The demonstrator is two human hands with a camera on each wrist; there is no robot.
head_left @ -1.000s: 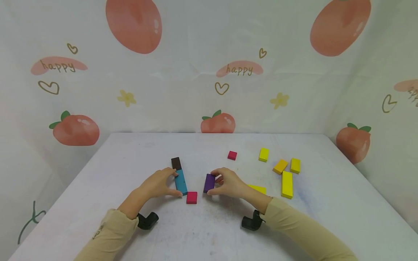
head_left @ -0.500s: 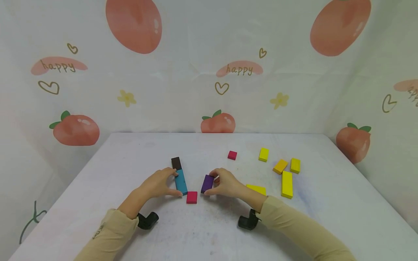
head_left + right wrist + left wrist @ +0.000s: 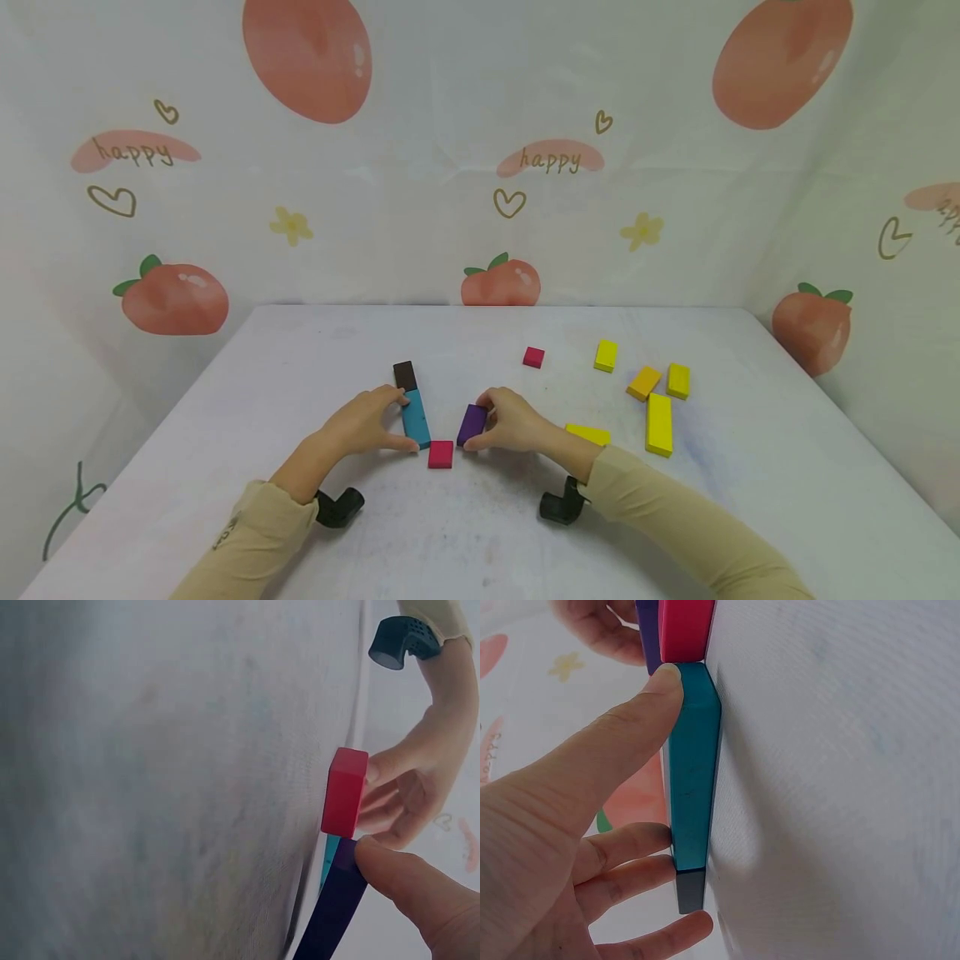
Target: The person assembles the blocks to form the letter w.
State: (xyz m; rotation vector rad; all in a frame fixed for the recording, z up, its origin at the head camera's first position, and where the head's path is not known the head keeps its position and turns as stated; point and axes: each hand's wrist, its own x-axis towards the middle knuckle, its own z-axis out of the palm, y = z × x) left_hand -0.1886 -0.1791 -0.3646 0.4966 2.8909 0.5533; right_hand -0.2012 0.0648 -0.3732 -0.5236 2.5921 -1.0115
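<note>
My left hand holds a blue block, thumb at its near end and fingertips along its side toward the far end. Against the blue block's far end lies a dark brown block. A small red block sits at the near right corner of the blue one. Between thumb and fingers, my right hand pinches a purple block. It leans slightly and stands just right of the small red block. In the right wrist view the purple block's end appears close to the red block.
Farther back lies another red block. To the right are several yellow blocks and an orange block. One yellow block is partly hidden behind my right forearm. A printed cloth hangs behind the white table.
My right hand has slid left with the purple block, bringing it nearer the small red block and tilting it a little more. My left hand and the blue block have stayed put.
</note>
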